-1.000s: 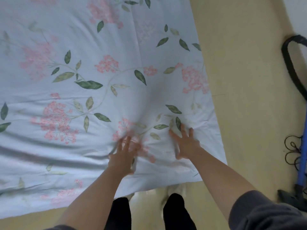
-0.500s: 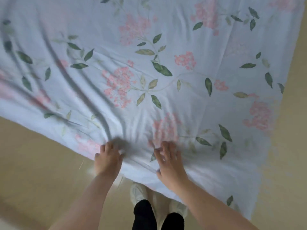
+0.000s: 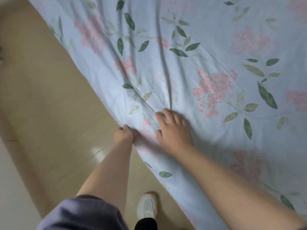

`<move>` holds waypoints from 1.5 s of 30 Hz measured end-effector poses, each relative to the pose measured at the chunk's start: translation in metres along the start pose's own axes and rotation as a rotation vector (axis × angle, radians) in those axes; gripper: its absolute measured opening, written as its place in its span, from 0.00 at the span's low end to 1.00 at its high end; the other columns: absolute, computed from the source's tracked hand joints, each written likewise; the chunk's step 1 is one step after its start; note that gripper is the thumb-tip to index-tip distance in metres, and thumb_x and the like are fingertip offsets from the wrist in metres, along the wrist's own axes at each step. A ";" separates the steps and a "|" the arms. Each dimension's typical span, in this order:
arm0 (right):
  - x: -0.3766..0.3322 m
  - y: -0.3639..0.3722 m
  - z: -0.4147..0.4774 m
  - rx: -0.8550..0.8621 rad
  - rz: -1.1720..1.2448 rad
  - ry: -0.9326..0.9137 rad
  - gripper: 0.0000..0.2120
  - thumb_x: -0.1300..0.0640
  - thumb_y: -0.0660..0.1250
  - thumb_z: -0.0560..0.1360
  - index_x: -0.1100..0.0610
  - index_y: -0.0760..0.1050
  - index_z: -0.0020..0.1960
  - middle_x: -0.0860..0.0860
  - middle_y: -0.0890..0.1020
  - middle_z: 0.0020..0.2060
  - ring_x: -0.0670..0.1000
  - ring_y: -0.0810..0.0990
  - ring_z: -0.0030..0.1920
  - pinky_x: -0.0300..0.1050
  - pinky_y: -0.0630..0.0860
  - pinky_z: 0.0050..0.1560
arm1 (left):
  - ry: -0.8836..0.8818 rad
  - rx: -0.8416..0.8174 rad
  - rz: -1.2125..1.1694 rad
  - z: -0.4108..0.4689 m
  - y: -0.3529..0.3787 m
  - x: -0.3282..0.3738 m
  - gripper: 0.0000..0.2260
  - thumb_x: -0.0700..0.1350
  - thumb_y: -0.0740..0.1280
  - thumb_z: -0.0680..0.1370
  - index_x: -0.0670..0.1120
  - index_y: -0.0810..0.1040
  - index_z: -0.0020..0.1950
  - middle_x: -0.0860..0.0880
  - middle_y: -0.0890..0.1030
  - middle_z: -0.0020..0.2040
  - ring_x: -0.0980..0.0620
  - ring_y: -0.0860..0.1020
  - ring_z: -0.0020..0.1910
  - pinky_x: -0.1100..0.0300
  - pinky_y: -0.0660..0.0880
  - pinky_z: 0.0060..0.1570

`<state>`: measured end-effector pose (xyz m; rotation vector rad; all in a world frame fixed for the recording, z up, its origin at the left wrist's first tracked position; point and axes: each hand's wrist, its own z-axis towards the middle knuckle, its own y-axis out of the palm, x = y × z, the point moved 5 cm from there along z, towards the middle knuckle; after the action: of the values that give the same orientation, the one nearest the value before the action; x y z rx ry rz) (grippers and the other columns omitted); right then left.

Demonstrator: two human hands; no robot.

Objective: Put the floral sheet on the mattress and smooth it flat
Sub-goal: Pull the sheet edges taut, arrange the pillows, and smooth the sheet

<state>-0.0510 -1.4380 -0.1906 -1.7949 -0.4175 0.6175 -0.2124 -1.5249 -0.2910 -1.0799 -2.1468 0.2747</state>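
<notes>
The floral sheet [image 3: 207,52], pale blue with pink flower clusters and green leaves, covers the upper right of the view and hides the mattress under it. Long creases run from its near edge up across the cloth. My left hand [image 3: 123,134] grips the sheet's near edge with curled fingers. My right hand [image 3: 172,128] lies flat on the sheet just to the right, fingers spread and pressing the cloth.
Beige tiled floor [image 3: 49,113] fills the left and bottom. My white shoe [image 3: 147,208] stands on it close to the sheet's hanging edge. A pale wall or skirting strip shows at the far lower left.
The view has swung right, so the sheet's edge now runs diagonally. My left hand has closed on the sheet's edge. My right hand has slid farther onto the cloth.
</notes>
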 end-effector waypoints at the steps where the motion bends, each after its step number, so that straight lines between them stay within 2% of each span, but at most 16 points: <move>1: -0.003 0.002 0.004 -0.001 -0.037 -0.005 0.25 0.52 0.65 0.70 0.52 0.68 0.67 0.54 0.69 0.69 0.59 0.71 0.64 0.55 0.69 0.58 | 0.033 0.034 0.026 0.005 -0.006 -0.004 0.10 0.48 0.59 0.79 0.43 0.73 0.47 0.37 0.79 0.49 0.38 0.80 0.46 0.47 0.78 0.50; 3: -0.006 0.004 0.009 0.016 -0.076 -0.011 0.24 0.52 0.62 0.73 0.52 0.67 0.68 0.52 0.68 0.69 0.58 0.70 0.64 0.55 0.68 0.58 | 0.076 0.109 0.047 0.012 -0.022 -0.015 0.10 0.46 0.59 0.79 0.43 0.70 0.40 0.38 0.77 0.41 0.39 0.78 0.44 0.50 0.74 0.44; 5: -0.007 0.006 0.007 -0.008 -0.074 -0.021 0.23 0.53 0.60 0.74 0.51 0.66 0.68 0.50 0.67 0.69 0.56 0.68 0.66 0.55 0.67 0.59 | 0.084 0.154 0.098 0.016 -0.037 -0.027 0.09 0.44 0.59 0.79 0.42 0.71 0.43 0.42 0.75 0.40 0.42 0.75 0.43 0.55 0.71 0.41; 8: -0.009 0.008 0.000 -0.125 -0.083 -0.046 0.23 0.52 0.59 0.76 0.50 0.62 0.70 0.50 0.60 0.73 0.56 0.61 0.72 0.55 0.64 0.64 | 0.038 0.019 0.091 0.020 -0.044 -0.033 0.10 0.48 0.60 0.79 0.41 0.73 0.50 0.42 0.78 0.46 0.39 0.78 0.49 0.47 0.77 0.51; 12: -0.014 -0.018 0.005 -0.224 -0.097 -0.009 0.26 0.51 0.58 0.78 0.49 0.56 0.74 0.52 0.54 0.76 0.56 0.55 0.75 0.55 0.59 0.71 | -0.039 -0.071 0.132 0.004 -0.062 -0.009 0.28 0.58 0.62 0.77 0.36 0.68 0.65 0.38 0.74 0.61 0.38 0.74 0.60 0.46 0.73 0.59; 14: -0.025 -0.041 0.013 -0.279 -0.091 -0.025 0.26 0.52 0.56 0.79 0.49 0.53 0.75 0.52 0.51 0.77 0.56 0.52 0.76 0.56 0.55 0.72 | -0.004 -0.067 0.202 -0.005 -0.083 0.005 0.29 0.56 0.61 0.78 0.36 0.64 0.69 0.36 0.71 0.66 0.37 0.73 0.63 0.46 0.72 0.61; 17: -0.041 -0.074 0.035 -0.308 -0.119 -0.070 0.26 0.52 0.55 0.80 0.49 0.52 0.76 0.51 0.51 0.76 0.56 0.49 0.77 0.56 0.54 0.72 | 0.006 -0.107 0.247 -0.003 -0.106 0.025 0.25 0.53 0.59 0.80 0.35 0.66 0.67 0.35 0.72 0.65 0.37 0.72 0.63 0.45 0.72 0.61; 21: -0.075 -0.103 0.107 -0.294 -0.136 -0.086 0.26 0.52 0.54 0.80 0.49 0.52 0.76 0.51 0.53 0.76 0.55 0.51 0.76 0.56 0.56 0.72 | 0.081 -0.130 0.191 0.042 -0.130 0.091 0.20 0.50 0.59 0.80 0.32 0.73 0.57 0.30 0.76 0.58 0.35 0.75 0.58 0.45 0.75 0.57; 25: -0.120 -0.099 0.210 -0.239 -0.090 -0.040 0.25 0.51 0.55 0.80 0.50 0.53 0.76 0.52 0.55 0.76 0.55 0.56 0.74 0.54 0.62 0.69 | 0.101 -0.139 0.127 0.126 -0.137 0.168 0.15 0.49 0.57 0.81 0.37 0.71 0.57 0.34 0.77 0.55 0.38 0.76 0.54 0.46 0.73 0.57; 28: -0.133 -0.074 0.286 -0.228 -0.076 0.169 0.33 0.48 0.58 0.79 0.55 0.47 0.77 0.56 0.52 0.76 0.58 0.55 0.75 0.53 0.63 0.70 | 0.113 -0.147 0.109 0.190 -0.135 0.219 0.22 0.52 0.58 0.80 0.39 0.65 0.70 0.36 0.73 0.64 0.38 0.73 0.61 0.45 0.72 0.61; 30: -0.131 -0.054 0.320 -0.253 -0.098 0.303 0.33 0.47 0.59 0.79 0.59 0.49 0.76 0.59 0.58 0.74 0.59 0.59 0.73 0.52 0.64 0.68 | 0.126 -0.237 0.059 0.219 -0.123 0.242 0.26 0.55 0.59 0.80 0.42 0.60 0.73 0.40 0.69 0.68 0.39 0.71 0.63 0.45 0.74 0.57; 33: -0.133 -0.039 0.342 -0.275 -0.191 0.312 0.21 0.53 0.58 0.80 0.60 0.62 0.70 0.57 0.68 0.66 0.57 0.69 0.64 0.49 0.70 0.57 | 0.157 -0.316 0.172 0.240 -0.105 0.258 0.15 0.54 0.61 0.79 0.43 0.67 0.57 0.42 0.75 0.57 0.43 0.77 0.47 0.47 0.79 0.45; 36: -0.136 -0.041 0.341 -0.294 -0.205 0.243 0.11 0.64 0.57 0.77 0.60 0.72 0.58 0.55 0.76 0.54 0.55 0.77 0.53 0.44 0.65 0.42 | 0.304 -0.197 0.575 0.248 -0.118 0.264 0.11 0.51 0.55 0.81 0.46 0.69 0.46 0.40 0.80 0.49 0.40 0.79 0.46 0.53 0.75 0.45; 40: -0.134 -0.037 0.311 -0.439 -0.071 0.193 0.03 0.59 0.58 0.78 0.55 0.70 0.47 0.53 0.76 0.47 0.55 0.77 0.48 0.45 0.68 0.43 | 0.253 -0.081 0.841 0.238 -0.146 0.265 0.12 0.45 0.53 0.81 0.46 0.73 0.59 0.42 0.78 0.57 0.42 0.76 0.56 0.55 0.69 0.47; 43: -0.116 -0.040 0.280 -0.400 0.113 0.284 0.10 0.49 0.54 0.81 0.52 0.69 0.47 0.49 0.72 0.46 0.52 0.75 0.49 0.43 0.65 0.43 | 0.148 -0.053 0.868 0.220 -0.142 0.276 0.17 0.46 0.54 0.81 0.43 0.64 0.69 0.42 0.70 0.67 0.41 0.69 0.66 0.50 0.67 0.60; 45: -0.089 -0.048 0.253 -0.366 0.121 0.324 0.09 0.51 0.53 0.81 0.53 0.69 0.50 0.50 0.73 0.50 0.52 0.75 0.52 0.44 0.67 0.45 | 0.247 -0.029 0.852 0.191 -0.120 0.290 0.21 0.49 0.55 0.81 0.41 0.59 0.71 0.41 0.65 0.69 0.41 0.65 0.68 0.48 0.66 0.63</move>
<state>-0.2730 -1.2802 -0.1841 -2.2390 -0.2089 0.3346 -0.5318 -1.3548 -0.2286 -1.8919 -1.3779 0.4628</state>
